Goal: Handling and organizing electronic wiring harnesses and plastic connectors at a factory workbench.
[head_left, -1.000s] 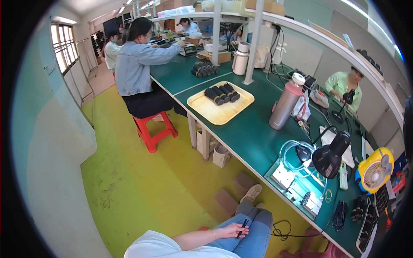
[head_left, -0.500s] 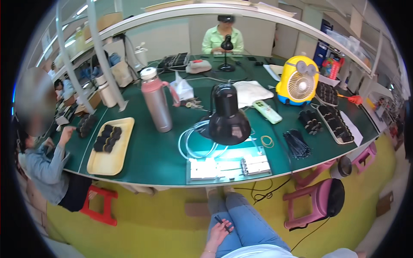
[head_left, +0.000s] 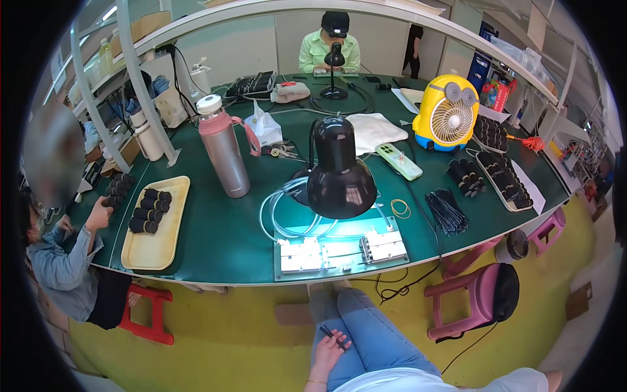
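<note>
My left hand (head_left: 328,351) rests on my thigh, palm up, with its fingers curled. A few short, thin black strips (head_left: 339,340) lie in it; their exact kind is too small to make out. My right hand is out of view; only the white sleeve (head_left: 528,380) at the lower right shows. In front of me, at the table's near edge, a metal fixture (head_left: 302,256) with silver blocks sits on a plate under a black desk lamp (head_left: 341,186). Clear coiled tubing (head_left: 269,212) lies behind the fixture. To its right is a bunch of thin black wires (head_left: 447,212).
A yellow tray (head_left: 149,251) holds black rolled bundles. A thermos (head_left: 225,157), a phone (head_left: 400,161) and a yellow fan (head_left: 449,117) stand or lie farther back. One co-worker (head_left: 65,255) sits at the left, another (head_left: 330,49) across the table. A pink stool (head_left: 467,300) is at the right.
The view has shifted slightly. The co-worker at the left now has a hand at the black bundles beside the tray, and the one across has bent the head down. My left hand stays on my thigh.
</note>
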Available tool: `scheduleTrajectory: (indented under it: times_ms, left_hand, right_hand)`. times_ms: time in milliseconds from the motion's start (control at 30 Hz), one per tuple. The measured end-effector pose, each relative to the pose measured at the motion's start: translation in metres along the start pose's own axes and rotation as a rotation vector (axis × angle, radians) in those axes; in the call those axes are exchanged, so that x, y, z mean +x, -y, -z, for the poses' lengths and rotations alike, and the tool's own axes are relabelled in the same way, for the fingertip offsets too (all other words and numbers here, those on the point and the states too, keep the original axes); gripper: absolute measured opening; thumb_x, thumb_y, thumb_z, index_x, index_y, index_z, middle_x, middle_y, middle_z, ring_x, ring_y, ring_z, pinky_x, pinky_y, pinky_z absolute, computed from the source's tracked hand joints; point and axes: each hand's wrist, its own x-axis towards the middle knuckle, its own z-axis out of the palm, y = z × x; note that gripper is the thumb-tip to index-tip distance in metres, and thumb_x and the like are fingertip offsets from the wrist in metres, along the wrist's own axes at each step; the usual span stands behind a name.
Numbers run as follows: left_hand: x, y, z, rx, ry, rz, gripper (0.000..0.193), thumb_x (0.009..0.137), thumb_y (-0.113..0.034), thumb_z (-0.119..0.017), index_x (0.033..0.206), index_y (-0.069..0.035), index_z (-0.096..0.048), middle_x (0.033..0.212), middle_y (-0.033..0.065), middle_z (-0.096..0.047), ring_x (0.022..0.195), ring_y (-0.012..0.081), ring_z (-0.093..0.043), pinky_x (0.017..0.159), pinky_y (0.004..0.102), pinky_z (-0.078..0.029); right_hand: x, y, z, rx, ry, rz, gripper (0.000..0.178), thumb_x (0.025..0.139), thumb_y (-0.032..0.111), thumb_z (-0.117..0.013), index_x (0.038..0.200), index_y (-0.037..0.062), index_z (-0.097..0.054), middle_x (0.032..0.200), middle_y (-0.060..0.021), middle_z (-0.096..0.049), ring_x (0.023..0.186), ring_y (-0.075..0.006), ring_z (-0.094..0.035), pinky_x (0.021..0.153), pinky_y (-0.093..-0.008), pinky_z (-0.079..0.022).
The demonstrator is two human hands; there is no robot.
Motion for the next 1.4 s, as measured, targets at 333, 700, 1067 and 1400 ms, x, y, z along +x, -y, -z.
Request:
scheduleTrajectory:
  times_ms: [333, 700, 1067, 1400]
  left_hand:
    - [-0.001, 0.004, -0.002, -0.015, -0.002, 0.000, 0.022, 0.085, -0.002, -0.038, 0.107, 0.000, -0.042, 0.099, 0.0131, -0.047, 0.093, 0.0261, -0.047, 0.085, 0.0524, -0.038]
    - [-0.003, 0.005, 0.004, -0.017, 0.006, 0.004, 0.022, 0.085, -0.003, -0.038, 0.106, 0.000, -0.043, 0.100, 0.0131, -0.048, 0.092, 0.0264, -0.048, 0.085, 0.0525, -0.039]
    - [-0.001, 0.003, -0.001, 0.002, 0.001, -0.003, 0.021, 0.085, -0.003, -0.038, 0.105, 0.000, -0.043, 0.099, 0.0129, -0.049, 0.092, 0.0254, -0.048, 0.085, 0.0524, -0.038]
    - [0.000, 0.011, 0.012, -0.068, 0.005, 0.024, 0.022, 0.084, -0.003, -0.039, 0.106, 0.000, -0.041, 0.099, 0.0143, -0.047, 0.093, 0.0266, -0.047, 0.085, 0.0523, -0.038]
  right_hand:
    - [-0.009, 0.021, 0.003, -0.076, 0.152, -0.016, 0.017, 0.071, 0.007, -0.055, 0.086, 0.0001, -0.058, 0.071, -0.0066, -0.057, 0.064, -0.0167, -0.054, 0.058, -0.0300, -0.045]
    - [-0.015, 0.051, 0.021, -0.187, 0.296, -0.017, 0.016, 0.070, 0.005, -0.055, 0.084, -0.0004, -0.059, 0.068, -0.0064, -0.057, 0.062, -0.0178, -0.054, 0.057, -0.0314, -0.046]
    - [-0.016, 0.080, 0.046, -0.295, 0.435, -0.011, 0.015, 0.068, 0.002, -0.056, 0.082, -0.0008, -0.061, 0.065, -0.0063, -0.058, 0.060, -0.0189, -0.055, 0.056, -0.0327, -0.046]
    - [-0.006, 0.112, 0.071, -0.403, 0.536, 0.044, 0.014, 0.067, 0.000, -0.056, 0.080, -0.0012, -0.062, 0.063, -0.0061, -0.058, 0.058, -0.0198, -0.056, 0.055, -0.0339, -0.047]
